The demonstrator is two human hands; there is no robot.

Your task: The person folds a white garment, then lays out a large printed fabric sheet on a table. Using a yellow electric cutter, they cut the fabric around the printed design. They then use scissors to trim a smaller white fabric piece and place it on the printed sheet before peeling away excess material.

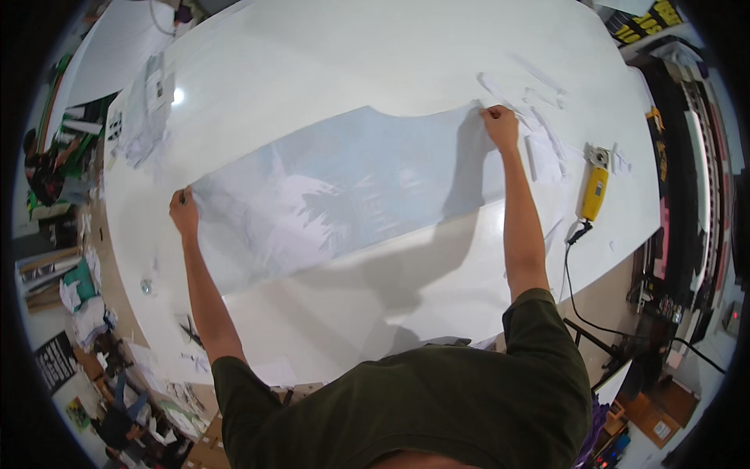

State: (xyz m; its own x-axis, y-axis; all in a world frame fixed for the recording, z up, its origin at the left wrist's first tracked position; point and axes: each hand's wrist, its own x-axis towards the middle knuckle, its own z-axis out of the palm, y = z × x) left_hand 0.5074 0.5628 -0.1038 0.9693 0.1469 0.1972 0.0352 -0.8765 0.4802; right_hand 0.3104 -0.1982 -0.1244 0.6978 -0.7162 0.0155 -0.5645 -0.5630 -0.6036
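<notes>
A pale blue-grey cut fabric panel (422,168) with a faint white, feathery print stretches across the white table (312,47). Its upper edge dips in a curve toward the right. My left hand (183,211) pinches the panel's upper left corner, with something small and dark showing at the fingertips. At the upper right corner, my right hand (501,127) is closed on the edge with its fingertips together. Between my hands the panel lies mostly flat, and shadows of my arms fall over it.
A yellow electric fabric cutter (595,187) lies at the right, its black cord (574,289) running off the table. Pale scraps (547,148) are beside my right hand. Scissors (189,330) lie near my left forearm. A bundle of pale material (146,117) sits far left; a person (51,168) is beyond.
</notes>
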